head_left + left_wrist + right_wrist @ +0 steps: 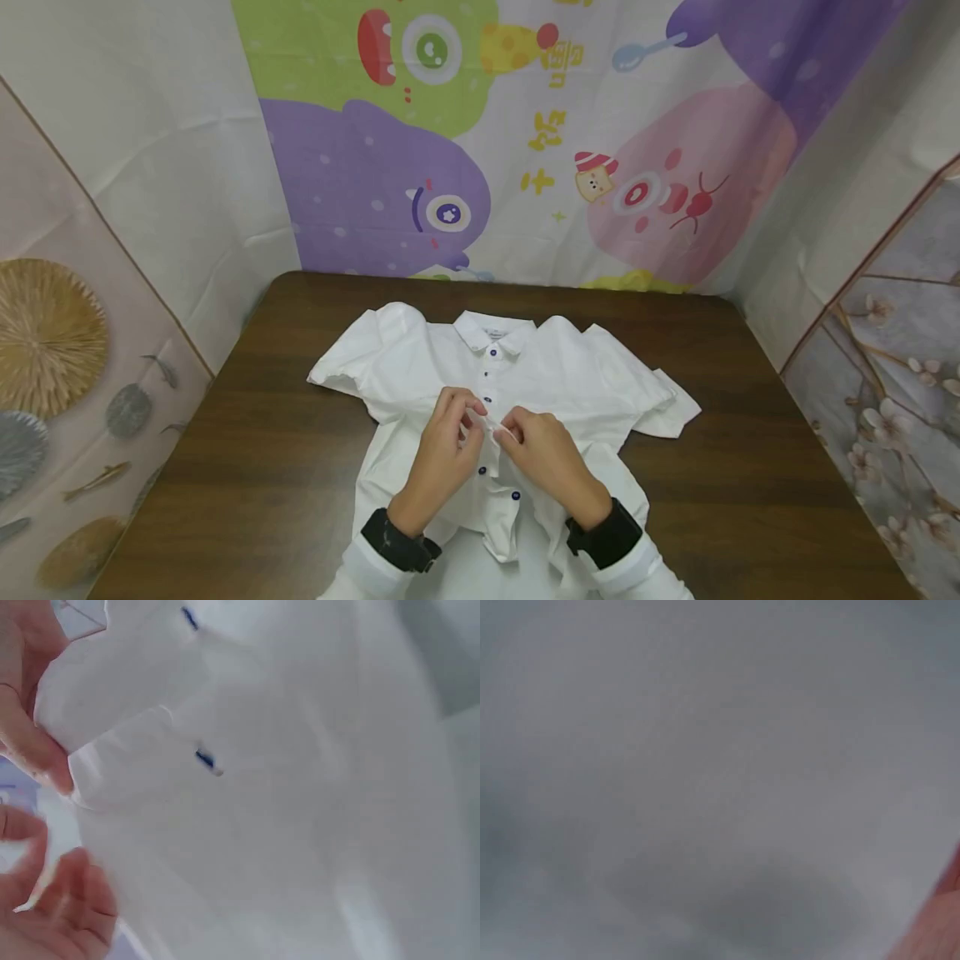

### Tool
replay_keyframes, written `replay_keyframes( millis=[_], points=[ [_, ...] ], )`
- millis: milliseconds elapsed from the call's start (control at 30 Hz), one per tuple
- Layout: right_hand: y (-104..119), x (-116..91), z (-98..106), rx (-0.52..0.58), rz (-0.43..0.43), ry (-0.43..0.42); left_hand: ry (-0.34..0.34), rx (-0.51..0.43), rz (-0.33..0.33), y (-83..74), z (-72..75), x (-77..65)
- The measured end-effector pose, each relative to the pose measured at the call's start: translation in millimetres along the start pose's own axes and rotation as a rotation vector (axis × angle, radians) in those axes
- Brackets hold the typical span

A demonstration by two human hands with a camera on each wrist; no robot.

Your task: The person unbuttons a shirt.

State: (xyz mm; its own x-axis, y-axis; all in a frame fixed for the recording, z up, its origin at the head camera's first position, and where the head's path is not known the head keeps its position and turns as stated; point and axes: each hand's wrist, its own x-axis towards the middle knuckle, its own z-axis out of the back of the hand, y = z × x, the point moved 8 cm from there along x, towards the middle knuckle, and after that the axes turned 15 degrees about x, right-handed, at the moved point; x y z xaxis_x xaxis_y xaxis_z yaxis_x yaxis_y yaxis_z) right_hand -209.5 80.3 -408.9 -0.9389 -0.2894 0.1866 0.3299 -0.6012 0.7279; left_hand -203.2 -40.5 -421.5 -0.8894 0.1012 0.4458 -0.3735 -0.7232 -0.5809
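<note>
At the right hand (pixel 551 454): front edge of a white shirt (pixel 420 358) pinched between thumb and fingers. At the left hand (pixel 447 437): fingers bent, tips close against the same raised cloth; cannot tell whether gripping or merely touching. In the right wrist view, mostly pale blur; no help on grip.

Just around the hands: small dark buttons down the front, one (pixel 482 471) just below the fingertips, another (pixel 516 496) lower, on a loose flap. Farther up: collar (pixel 474 332), pointing away from the person. Out to the sides: short sleeves spread flat. Underneath: brown table (pixel 750 500), with the shirt at its middle. Beyond: cartoon backdrop (pixel 525 233).

Handling, judged by eye: light, thin, soft, easily creased; probably not slippery. Likely limp away from the collar and front band. Best held at the doubled front edge, close beside a button; not by the loose lower cloth.
</note>
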Motion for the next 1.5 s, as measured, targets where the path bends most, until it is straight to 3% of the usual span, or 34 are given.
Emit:
replay_keyframes(
  millis=[267,400,700,1100,1500],
  points=[
    [-6,4,11,0.158,-0.009,-0.086,0.115,0.019,-0.006,-9.4,-8.6,9.3],
    [-10,5,15,0.197,-0.037,-0.118,0.142,0.042,-0.008,-11.2,-11.1,12.6],
    [-11,8,21,0.234,-0.067,-0.131,0.125,0.107,-0.047,-20.1,-6.9,20.7],
    [-17,11,30,0.293,-0.111,-0.128,0.129,0.073,-0.060,-21.9,-7.4,23.8],
    [-15,10,30,0.268,-0.062,-0.159,0.108,0.028,-0.062,-20.7,-6.1,24.2]
  ],
)
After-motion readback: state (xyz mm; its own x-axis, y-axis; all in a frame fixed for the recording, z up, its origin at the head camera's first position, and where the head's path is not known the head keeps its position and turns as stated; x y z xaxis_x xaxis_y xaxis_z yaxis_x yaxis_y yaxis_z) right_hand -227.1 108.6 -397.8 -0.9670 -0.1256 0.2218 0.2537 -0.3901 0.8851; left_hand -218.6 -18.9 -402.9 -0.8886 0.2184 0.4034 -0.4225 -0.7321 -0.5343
